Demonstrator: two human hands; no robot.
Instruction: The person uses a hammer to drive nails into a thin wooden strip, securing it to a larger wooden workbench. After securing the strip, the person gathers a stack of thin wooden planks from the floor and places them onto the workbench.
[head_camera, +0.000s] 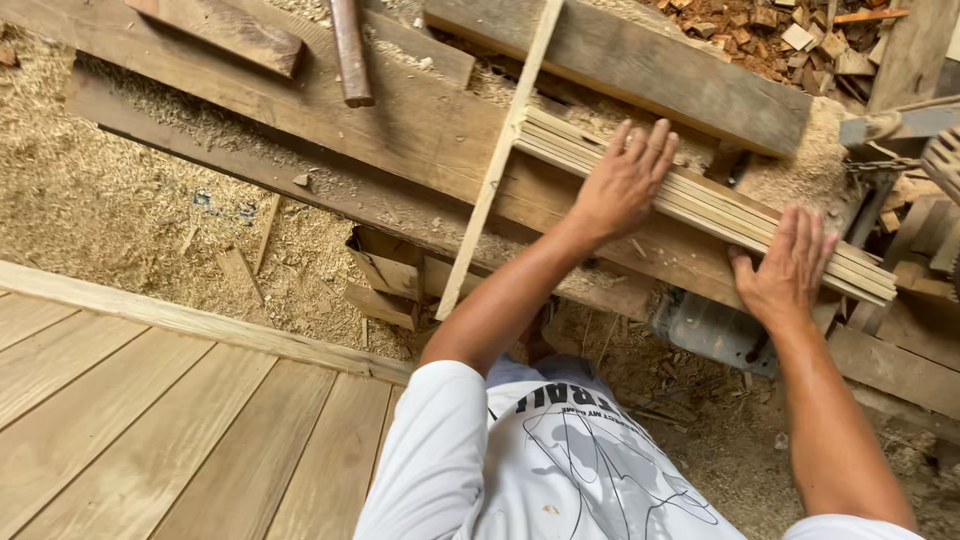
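A bundle of several thin pale wooden slats (700, 205) lies stacked on a long dusty workbench plank (400, 130), running from upper middle down to the right. My left hand (625, 180) rests flat on the bundle's middle, fingers together and spread over the top. My right hand (785, 265) presses on the bundle near its right end, thumb hooked under the near edge. Neither hand has lifted the slats. A single thin slat (495, 170) leans across the bench, crossing the bundle's left end.
Sawdust covers the ground at left. Pale floorboards (150, 420) fill the lower left. A round dark rod (350, 50) and a thick board (225, 30) lie at the top. A grey metal machine part (710, 330) sits under the bench. Wood offcuts (790, 35) pile at upper right.
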